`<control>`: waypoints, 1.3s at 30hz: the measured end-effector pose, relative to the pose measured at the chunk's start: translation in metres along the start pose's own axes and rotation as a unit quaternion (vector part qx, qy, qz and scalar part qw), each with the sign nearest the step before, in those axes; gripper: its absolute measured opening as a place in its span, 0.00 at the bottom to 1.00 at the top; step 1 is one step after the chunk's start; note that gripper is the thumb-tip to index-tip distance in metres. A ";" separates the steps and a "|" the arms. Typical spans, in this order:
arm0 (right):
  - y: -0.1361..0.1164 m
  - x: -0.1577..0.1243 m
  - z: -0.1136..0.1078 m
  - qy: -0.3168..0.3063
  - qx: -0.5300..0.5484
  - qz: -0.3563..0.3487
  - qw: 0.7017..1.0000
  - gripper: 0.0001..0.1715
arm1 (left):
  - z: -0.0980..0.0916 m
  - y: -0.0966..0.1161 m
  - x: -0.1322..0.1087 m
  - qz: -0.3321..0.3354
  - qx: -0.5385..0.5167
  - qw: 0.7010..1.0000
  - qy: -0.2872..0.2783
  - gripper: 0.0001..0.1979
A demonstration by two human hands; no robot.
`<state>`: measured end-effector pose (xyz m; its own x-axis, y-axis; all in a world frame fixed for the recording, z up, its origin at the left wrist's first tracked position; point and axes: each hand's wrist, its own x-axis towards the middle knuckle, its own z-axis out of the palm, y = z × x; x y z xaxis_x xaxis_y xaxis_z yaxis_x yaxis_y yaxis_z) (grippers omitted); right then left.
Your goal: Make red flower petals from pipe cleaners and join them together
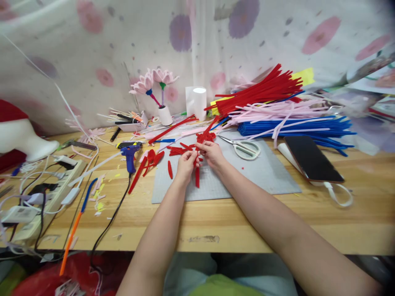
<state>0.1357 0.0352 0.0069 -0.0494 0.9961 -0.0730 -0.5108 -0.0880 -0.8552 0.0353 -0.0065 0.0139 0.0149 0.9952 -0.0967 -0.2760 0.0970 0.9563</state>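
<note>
Over the grey cutting mat (pixel 262 176), my left hand (pixel 187 163) and my right hand (pixel 210 153) meet with fingertips pinched close together. Between them is a red pipe cleaner (pixel 197 177), one end pointing down toward me. Just behind the fingers lie more red pipe cleaner pieces (pixel 176 151) and a bunched red shape (pixel 206 136). The fingers partly cover what they hold. A short red piece (pixel 170 169) rests left of my left hand. Scissors (pixel 247 150) with pale handles lie right of my right hand.
Red, pink and blue pipe cleaner bundles (pixel 290 127) fill the back right, near a phone (pixel 313 158). A blue glue gun (pixel 129 156) with a trailing cord stands left, beside red petal shapes (pixel 151 158). Pink flowers (pixel 154 82) rise from a white holder. A power strip (pixel 52 201) lies far left.
</note>
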 end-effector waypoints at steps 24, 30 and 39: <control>-0.028 -0.017 -0.001 -0.274 -0.263 -0.087 0.921 0.11 | -0.025 0.020 -0.015 -0.240 -0.269 0.927 -0.101 0.09; -0.035 -0.006 0.004 -0.327 -0.371 -0.124 0.860 0.08 | -0.028 0.018 -0.013 -0.213 -0.249 0.940 -0.095 0.06; -0.050 0.001 0.014 -0.327 -0.433 -0.139 0.828 0.09 | -0.019 0.021 -0.011 -0.153 -0.224 0.959 -0.076 0.03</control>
<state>0.1493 0.0402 0.0566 -0.6317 0.7370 0.2403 0.2137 0.4635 -0.8599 0.0113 -0.0161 0.0295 0.2925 0.9144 -0.2797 -0.6216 0.4041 0.6710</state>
